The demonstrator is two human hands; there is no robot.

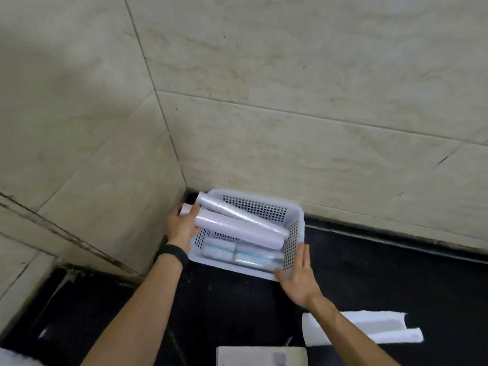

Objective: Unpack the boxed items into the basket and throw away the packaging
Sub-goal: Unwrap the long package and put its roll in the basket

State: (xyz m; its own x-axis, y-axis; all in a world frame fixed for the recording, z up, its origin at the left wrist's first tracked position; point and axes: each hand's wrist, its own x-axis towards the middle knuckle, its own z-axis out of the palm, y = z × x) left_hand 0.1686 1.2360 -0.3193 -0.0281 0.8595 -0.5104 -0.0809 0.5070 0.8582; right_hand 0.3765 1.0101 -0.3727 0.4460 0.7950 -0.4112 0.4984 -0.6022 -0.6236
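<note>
A white perforated basket [294, 235] stands on the black counter in the corner by the tiled walls. Two white film rolls [237, 231] lie slanted across it, their left ends sticking out over the rim. Under them lie flatter wrapped packs with blue print [253, 256]. My left hand [182, 225] is at the basket's left end, fingers on the ends of the rolls and on another white roll end [186, 209] behind them. My right hand [298, 278] rests against the basket's near right corner, fingers spread. An open white box [364, 330] lies near the front right.
Another white carton [261, 356] sits at the bottom edge. Beige tiled walls [290, 128] close in behind and to the left of the basket. A black band is on my left wrist [171, 256]. The black counter [396, 273] extends right.
</note>
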